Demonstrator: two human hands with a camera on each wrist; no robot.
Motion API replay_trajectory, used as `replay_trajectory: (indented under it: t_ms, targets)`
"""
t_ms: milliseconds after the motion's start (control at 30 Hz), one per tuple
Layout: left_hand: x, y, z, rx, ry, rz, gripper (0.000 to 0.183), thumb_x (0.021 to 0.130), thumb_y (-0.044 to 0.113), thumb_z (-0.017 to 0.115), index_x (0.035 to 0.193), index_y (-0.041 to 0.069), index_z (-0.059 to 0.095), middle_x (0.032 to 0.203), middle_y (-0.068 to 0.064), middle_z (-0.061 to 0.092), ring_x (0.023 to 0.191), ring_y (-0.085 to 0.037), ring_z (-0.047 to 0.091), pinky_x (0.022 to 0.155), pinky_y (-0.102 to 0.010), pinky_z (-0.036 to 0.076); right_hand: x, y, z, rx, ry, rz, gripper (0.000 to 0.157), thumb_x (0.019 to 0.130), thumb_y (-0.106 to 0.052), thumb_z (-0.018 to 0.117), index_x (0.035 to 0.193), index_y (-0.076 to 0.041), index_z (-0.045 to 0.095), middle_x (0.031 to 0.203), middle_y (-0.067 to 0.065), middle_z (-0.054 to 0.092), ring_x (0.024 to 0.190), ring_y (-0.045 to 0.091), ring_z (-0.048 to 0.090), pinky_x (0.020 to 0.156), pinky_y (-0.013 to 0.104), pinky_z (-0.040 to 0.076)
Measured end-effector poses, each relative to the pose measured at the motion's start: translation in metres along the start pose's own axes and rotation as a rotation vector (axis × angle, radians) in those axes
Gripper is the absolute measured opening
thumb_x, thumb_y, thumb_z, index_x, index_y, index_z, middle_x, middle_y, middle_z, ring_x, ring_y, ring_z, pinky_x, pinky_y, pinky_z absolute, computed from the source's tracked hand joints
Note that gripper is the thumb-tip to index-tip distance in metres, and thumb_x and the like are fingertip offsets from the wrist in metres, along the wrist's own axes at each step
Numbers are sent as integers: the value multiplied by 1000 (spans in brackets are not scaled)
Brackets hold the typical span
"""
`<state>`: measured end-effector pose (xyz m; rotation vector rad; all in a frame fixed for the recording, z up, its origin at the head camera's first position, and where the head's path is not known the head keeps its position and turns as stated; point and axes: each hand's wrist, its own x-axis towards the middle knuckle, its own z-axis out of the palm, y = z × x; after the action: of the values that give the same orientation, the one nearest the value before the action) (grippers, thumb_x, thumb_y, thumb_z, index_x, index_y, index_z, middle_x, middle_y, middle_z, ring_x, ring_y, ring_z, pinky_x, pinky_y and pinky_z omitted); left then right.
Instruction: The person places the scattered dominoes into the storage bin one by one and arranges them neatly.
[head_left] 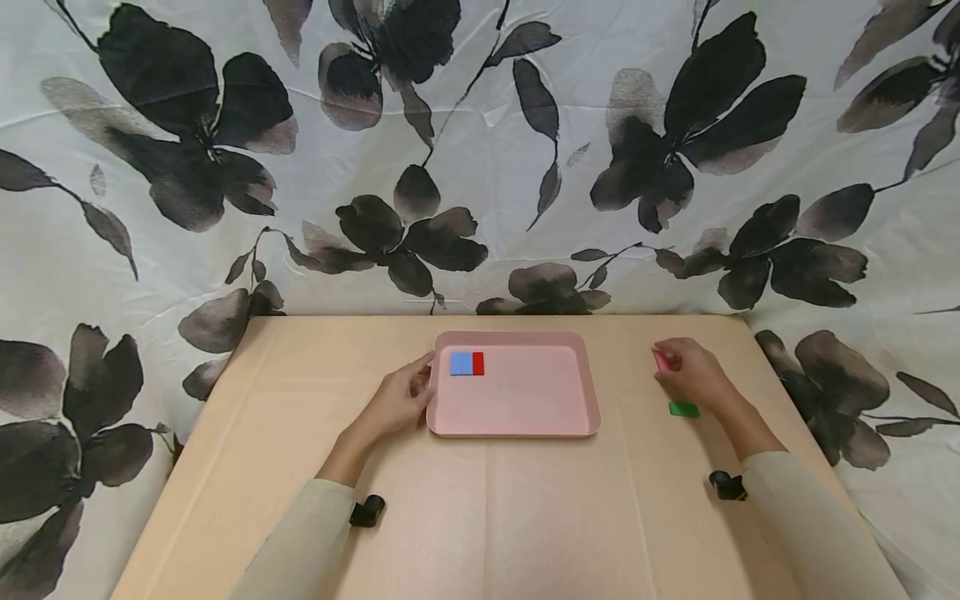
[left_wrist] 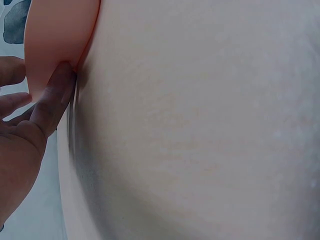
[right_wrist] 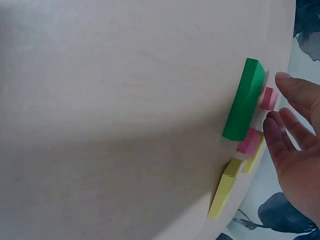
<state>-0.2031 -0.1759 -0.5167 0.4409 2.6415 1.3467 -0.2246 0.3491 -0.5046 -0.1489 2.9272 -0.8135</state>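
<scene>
A pink rectangular tray [head_left: 517, 408] lies on the table, holding blue [head_left: 461, 364] and red [head_left: 478, 364] pieces side by side at its upper left. My left hand [head_left: 396, 397] holds the tray's left edge, thumb against the outer wall in the left wrist view. Right of the tray, my right hand [head_left: 693, 372] reaches around a small pink block [right_wrist: 269, 98]. Its thumb and fingertips stand apart on either side of that block. Nearest it lie a long green block [right_wrist: 244, 100], a second pink block [right_wrist: 248, 141] and two yellow blocks [right_wrist: 225, 189], which the hand hides from the head view.
The table [head_left: 555, 517] has a light wood-coloured top with faint crease lines. Behind and beside it hangs white cloth [head_left: 517, 167] with dark flowers. A small black device sits at each wrist, by the left cuff [head_left: 367, 511] and the right cuff [head_left: 727, 485].
</scene>
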Motion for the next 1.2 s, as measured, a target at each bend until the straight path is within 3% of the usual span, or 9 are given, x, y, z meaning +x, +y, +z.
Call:
replay_trajectory:
  t_ms: [467,833,1200]
  targets:
    - [0,2,-1,11,2,-4,67,96,4,65,157,2,40,128,-19,67,84,-16,60,68,-25,48,7,10,1,-32,-28,-30,48,91,0,73,134,13,57,130,36,54,111,49,61,96,61,51]
    - [-3,3,4,17,16,-3,66,96,4,65,157,1,41,128,-19,67,87,-17,63,73,-27,50,6,12,0,-16,-32,-33,48,92,-3,74,135,12,56,132,34,50,110,47,60,96,61,51]
    - [-14,5,15,22,38,19,67,94,1,65,156,-2,40,128,-21,67,83,-16,62,69,-24,49,3,-9,1,-2,7,-122,44,96,-6,68,137,7,57,133,30,52,108,44,63,95,60,54]
